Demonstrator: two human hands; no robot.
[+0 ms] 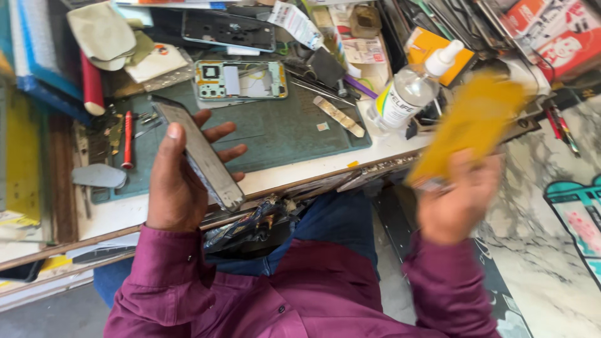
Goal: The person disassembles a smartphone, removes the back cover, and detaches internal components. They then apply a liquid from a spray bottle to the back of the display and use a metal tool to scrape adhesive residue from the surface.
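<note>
Gripping flat glossy phone (199, 155), left hand (178, 181)

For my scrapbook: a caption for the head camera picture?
Left hand holds a phone, right hand a blurred yellow cloth, above a cluttered workbench.

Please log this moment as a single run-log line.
left hand: holds phone | right hand: holds blurred yellow cloth | green mat: opened phone frame
</note>
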